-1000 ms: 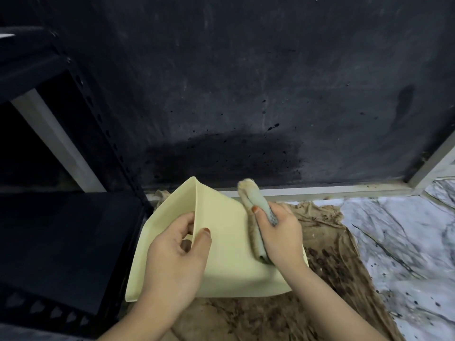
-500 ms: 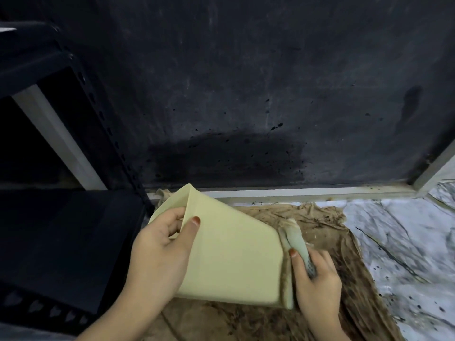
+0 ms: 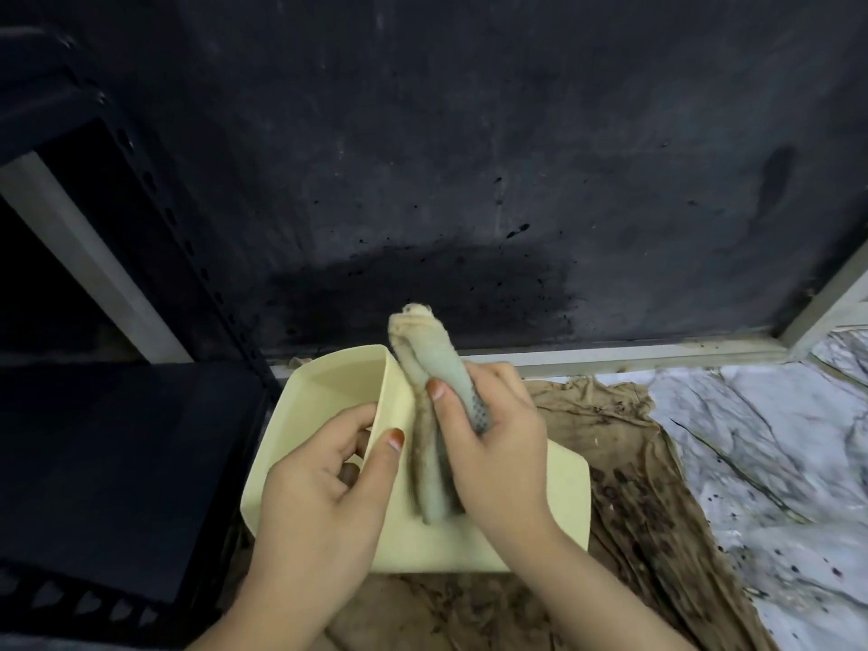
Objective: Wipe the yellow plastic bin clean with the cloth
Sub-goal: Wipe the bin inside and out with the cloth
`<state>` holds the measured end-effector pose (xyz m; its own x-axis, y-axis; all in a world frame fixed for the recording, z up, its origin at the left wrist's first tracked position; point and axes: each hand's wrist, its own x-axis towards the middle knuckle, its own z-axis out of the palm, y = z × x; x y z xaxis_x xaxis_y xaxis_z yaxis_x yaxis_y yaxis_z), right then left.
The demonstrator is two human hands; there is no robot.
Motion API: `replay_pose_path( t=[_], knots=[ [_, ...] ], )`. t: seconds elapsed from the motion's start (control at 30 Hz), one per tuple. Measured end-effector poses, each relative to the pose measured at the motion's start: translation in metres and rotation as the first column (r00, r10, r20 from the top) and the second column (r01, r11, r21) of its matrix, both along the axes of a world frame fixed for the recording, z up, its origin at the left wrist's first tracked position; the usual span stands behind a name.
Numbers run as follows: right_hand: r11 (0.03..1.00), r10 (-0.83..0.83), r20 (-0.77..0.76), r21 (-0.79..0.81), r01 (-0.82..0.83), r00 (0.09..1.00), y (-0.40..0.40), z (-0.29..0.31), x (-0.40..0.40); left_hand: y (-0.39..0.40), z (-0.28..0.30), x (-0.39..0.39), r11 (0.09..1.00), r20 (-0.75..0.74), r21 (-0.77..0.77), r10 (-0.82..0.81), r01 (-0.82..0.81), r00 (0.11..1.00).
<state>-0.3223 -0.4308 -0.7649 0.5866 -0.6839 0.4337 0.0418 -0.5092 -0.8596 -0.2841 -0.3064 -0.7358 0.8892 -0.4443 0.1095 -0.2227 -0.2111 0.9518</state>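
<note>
The yellow plastic bin [image 3: 493, 538] is a smooth, pale, rectangular tub with rounded corners, tipped on its side so its open mouth faces left and one broad flat wall faces up. It rests on a crumpled brown sheet [image 3: 634, 462], stained with dark grime, that spreads under and to the right of the bin. The left hand [image 3: 324, 491] clamps the bin's upper rim, thumb on the outer wall and fingers curled inside the mouth. The right hand [image 3: 493, 444] is closed around the cloth [image 3: 432, 392], a soft, rolled, greyish-beige bundle with a dirty brown edge; the roll lies pressed along the bin's upward wall near the rim, its rounded end poking past the bin's far edge. A patch of dotted grey fabric shows between the fingers. Beyond the bin rises a dark, matte wall [image 3: 469, 157] speckled with black spots, a pale strip along its base. Left of the bin stands a black metal shelf [image 3: 117, 462] with perforated uprights. Right of the brown sheet lies white, veined marble-patterned floor [image 3: 775, 462]
</note>
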Motion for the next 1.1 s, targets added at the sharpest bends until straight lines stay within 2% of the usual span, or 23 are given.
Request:
replay_pose_path(
  t=[0.1, 0.2, 0.33, 0.53, 0.7, 0.8, 0.93, 1.1],
  knots=[
    [0.998, -0.054, -0.036, 0.018, 0.054, 0.998, -0.019, -0.011, -0.002, -0.001, 0.002, 0.000, 1.000, -0.013, -0.005, -0.014, 0.014, 1.000],
    [0.985, -0.162, -0.200, 0.029, 0.171, 0.966, -0.048, -0.033, -0.011, 0.000, 0.003, 0.000, 1.000, 0.002, 0.019, -0.013, 0.013, 1.000],
    [0.937, -0.241, -0.354, 0.157, 0.311, 0.904, -0.078, -0.068, -0.033, -0.002, 0.001, 0.001, 0.999, 0.007, 0.044, -0.030, 0.030, 1.000],
    [0.837, -0.380, -0.404, 0.233, 0.495, 0.832, -0.091, -0.108, -0.064, -0.010, 0.004, 0.003, 0.998, -0.013, 0.035, 0.056, -0.056, 0.998],
    [0.791, -0.505, -0.343, 0.183, 0.584, 0.792, -0.066, -0.116, -0.074, -0.013, 0.007, 0.005, 0.999, 0.009, 0.033, 0.035, -0.035, 0.999],
    [0.840, -0.500, -0.216, 0.115, 0.531, 0.838, -0.038, -0.102, -0.069, -0.014, 0.008, 0.004, 0.999, 0.031, 0.031, 0.010, -0.011, 0.999],
    [0.946, -0.319, -0.033, 0.043, 0.320, 0.947, -0.014, -0.056, -0.044, -0.016, 0.005, 0.004, 1.000, 0.032, 0.018, -0.002, 0.001, 1.000],
    [0.989, -0.132, 0.050, -0.055, 0.134, 0.990, -0.003, -0.001, -0.010, -0.016, 0.006, 0.003, 0.999, 0.074, 0.017, -0.039, 0.038, 0.996]
  ],
)
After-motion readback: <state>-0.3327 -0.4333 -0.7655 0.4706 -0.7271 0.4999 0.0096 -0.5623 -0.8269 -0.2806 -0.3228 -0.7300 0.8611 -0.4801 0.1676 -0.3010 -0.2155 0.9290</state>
